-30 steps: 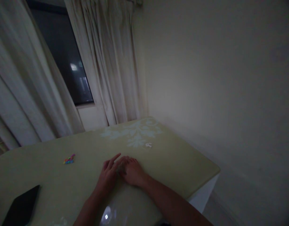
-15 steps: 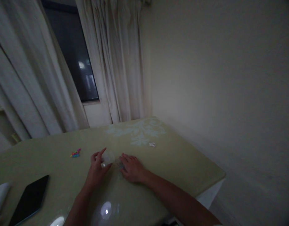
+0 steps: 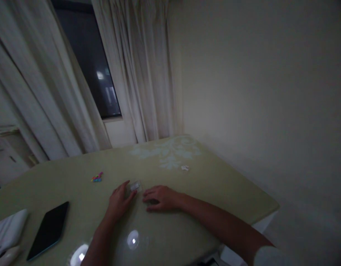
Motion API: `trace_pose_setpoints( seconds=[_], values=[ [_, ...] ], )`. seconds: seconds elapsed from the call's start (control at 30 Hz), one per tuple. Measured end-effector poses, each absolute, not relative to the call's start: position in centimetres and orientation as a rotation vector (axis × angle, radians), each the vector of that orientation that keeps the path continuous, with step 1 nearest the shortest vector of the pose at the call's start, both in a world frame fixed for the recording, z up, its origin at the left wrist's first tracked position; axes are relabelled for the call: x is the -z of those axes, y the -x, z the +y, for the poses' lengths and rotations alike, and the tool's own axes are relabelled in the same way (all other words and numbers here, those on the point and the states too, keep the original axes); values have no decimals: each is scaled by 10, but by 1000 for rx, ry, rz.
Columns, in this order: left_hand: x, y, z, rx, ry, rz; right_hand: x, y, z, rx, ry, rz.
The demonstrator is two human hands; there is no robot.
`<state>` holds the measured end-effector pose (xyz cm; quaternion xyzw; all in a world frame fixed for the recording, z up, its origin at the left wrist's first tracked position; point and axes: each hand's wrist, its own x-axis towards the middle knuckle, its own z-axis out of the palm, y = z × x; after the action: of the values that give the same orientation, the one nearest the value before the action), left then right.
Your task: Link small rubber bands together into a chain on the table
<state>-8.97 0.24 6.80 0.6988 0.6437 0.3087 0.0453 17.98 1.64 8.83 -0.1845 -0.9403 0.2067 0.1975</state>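
A small clear plastic box lies on the table, with the thumb and forefinger of my left hand gripping its near left side. To the right of the box, my right hand rests low over the tabletop, palm down. Its fingers are bent, and a gap shows between them and the thumb. A dark patch lies in that gap; whether it is shadow or small items I cannot tell.
Small multicoloured pieces lie beyond my left hand, and small white pieces farther right. A black tablet and a white case are at the left. The table meets the wall at right.
The clear box now lies lower and flatter between my left fingers. My right hand's fingers have bent, and the small greyish pieces seen beside it no longer show. The view has shifted slightly left.
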Motion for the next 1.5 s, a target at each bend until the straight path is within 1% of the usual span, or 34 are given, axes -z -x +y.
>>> trace_pose_setpoints(
  seconds=[0.13, 0.27, 0.53, 0.67, 0.8, 1.03, 1.27, 1.37, 1.5],
  values=[
    [-68, 73, 0, -918, -2213, 1861, -86, -188, 10, -550, 608, -2584],
    [-67, 56, -4, -896, -2274, 1771, -88, -201, 16, -630, 732, -2514],
    [-81, 43, -10, -982, -2389, 1670, -92, -235, 35, -690, 879, -2343],
    [-87, 19, -23, -838, -2469, 1440, -94, -248, 41, -663, 973, -2266],
    [-85, -10, -36, -733, -2487, 1281, -96, -255, 40, -752, 967, -2321],
    [-81, -21, -35, -690, -2420, 1393, -90, -244, 39, -761, 983, -2301],
    [-90, -42, -3, -600, -2351, 1538, -86, -243, 46, -754, 1016, -2223],
    [-90, -53, 0, -649, -2320, 1567, -85, -245, 49, -758, 1039, -2156],
    [-84, -54, -9, -802, -2251, 1541, -80, -247, 54, -792, 1057, -2047]
  ],
)
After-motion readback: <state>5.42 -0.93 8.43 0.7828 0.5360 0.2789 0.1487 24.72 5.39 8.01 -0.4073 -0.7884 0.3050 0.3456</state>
